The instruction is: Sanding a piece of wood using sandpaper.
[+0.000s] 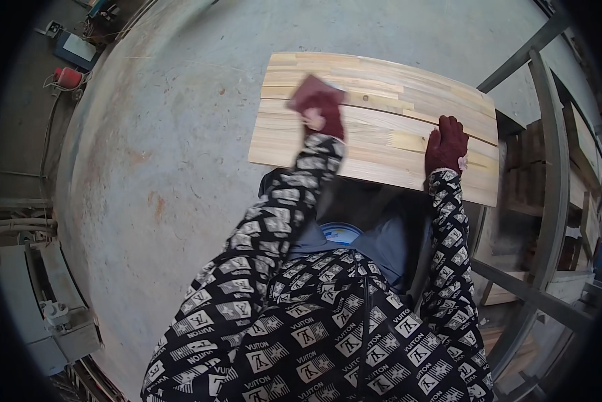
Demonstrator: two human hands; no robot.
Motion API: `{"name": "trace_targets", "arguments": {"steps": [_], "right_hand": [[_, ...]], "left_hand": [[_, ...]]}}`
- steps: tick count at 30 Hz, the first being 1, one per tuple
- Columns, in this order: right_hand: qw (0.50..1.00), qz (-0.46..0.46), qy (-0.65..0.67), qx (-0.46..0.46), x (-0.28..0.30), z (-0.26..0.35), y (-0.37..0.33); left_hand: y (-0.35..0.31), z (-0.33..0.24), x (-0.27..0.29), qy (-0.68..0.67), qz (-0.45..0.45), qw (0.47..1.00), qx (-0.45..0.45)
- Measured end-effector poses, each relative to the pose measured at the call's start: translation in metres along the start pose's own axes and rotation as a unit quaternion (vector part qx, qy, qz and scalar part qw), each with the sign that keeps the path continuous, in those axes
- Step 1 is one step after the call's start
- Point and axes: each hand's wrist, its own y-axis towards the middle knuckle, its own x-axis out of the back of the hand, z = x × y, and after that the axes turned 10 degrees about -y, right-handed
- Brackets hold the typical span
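Note:
A pale wooden panel (pixel 374 157), made of glued strips, lies in front of me with a dark lengthwise seam across it. My left hand (pixel 322 119), in a dark red knit glove and blurred by motion, is over the panel's left part. It is closed on a flat, reddish-brown sheet of sandpaper (pixel 308 90), which sticks out beyond the fingers. Near the panel's right end, my right hand (pixel 448 144), gloved the same way, lies flat on the wood with fingers stretched out and nothing in it.
A metal frame rack (pixel 552 154) holding wooden pieces (pixel 532 161) stands close on the right. Under my body a round blue-and-white lid or stool top (pixel 341 233) partly shows. Grey machinery (pixel 60 315) is at lower left, and a red object (pixel 66 78) sits farther back. Concrete floor (pixel 160 134) stretches left.

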Motion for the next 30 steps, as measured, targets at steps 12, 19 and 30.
{"name": "trace_targets", "arguments": {"steps": [12,19,30], "right_hand": [[1.0,-0.007,0.016,0.0,-0.001,-0.001,-0.001],[1.0,-0.01,0.015,-0.011,-0.003,-0.002,0.0],[1.0,-0.001,0.014,-0.008,0.004,0.004,0.002]], "left_hand": [[-0.007,-0.009,-0.03,0.025,0.204,0.979,-0.005],[0.09,0.073,0.02,0.125,0.168,0.972,0.106],[-0.005,-0.14,-0.051,-0.116,0.186,0.952,-0.213]]}}
